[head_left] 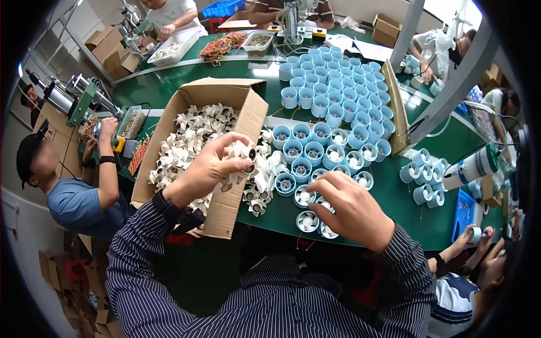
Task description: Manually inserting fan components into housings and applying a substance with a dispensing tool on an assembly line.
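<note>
Your left hand (207,168) pinches a white rotor (239,150); your right hand (355,213) arches over blue cups (307,222)

The rotor sits between thumb and fingers, above the right wall of a cardboard box (222,217) heaped with more rotors (189,141); your right fingers are bent and spread from the thumb, near the front edge of the green table (389,222); whether they touch a cup, I cannot tell.

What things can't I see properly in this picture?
Head view:
Bottom of the cardboard box: buried under white fan wheels.
How many the left hand holds: its grip hides some.
Blue cups: some partly behind the right hand.
Person in white-and-blue shirt: cut off by the lower edge.
</note>
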A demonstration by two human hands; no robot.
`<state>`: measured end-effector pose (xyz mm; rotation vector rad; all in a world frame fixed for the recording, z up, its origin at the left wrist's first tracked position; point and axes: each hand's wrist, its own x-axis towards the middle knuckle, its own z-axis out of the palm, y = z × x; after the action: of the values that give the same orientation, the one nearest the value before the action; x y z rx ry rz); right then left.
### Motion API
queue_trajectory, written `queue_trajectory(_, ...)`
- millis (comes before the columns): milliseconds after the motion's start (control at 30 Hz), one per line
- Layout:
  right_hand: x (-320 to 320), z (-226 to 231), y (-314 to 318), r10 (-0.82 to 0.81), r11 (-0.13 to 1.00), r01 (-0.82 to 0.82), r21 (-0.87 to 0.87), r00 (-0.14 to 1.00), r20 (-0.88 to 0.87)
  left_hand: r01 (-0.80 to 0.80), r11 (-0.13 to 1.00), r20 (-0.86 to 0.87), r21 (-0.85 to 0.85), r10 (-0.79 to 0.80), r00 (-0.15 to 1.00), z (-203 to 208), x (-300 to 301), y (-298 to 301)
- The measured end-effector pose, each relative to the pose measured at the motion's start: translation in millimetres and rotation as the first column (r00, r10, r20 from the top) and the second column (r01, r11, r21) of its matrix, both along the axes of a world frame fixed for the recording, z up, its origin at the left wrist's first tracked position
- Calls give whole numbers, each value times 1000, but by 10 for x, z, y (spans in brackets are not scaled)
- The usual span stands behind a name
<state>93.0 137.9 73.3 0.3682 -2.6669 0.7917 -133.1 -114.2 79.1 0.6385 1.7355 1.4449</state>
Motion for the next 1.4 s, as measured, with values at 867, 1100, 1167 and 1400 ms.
queue_trajectory(867, -449, -461, 84, -99, 993, 107, -47, 984, 146, -481, 870, 725, 111, 261, 638, -1056, 1145, 126)
queue_trajectory(1100, -844, -878, 41, -111, 993, 115, -27, 986, 122, -174, 974, 289, 149, 125, 949, -1099, 1158, 45)
queue_trajectory(1167, -883, -937, 8, -83, 995, 90, -38, 982, 171, -170, 974, 282, 147, 123, 951, -1094, 1164, 22)
queue_trajectory(1400, -967, -888, -84, -70, 996, 76, -34, 983, 169, -150, 978, 284, 143, 104, 953, -1123, 1100, -9)
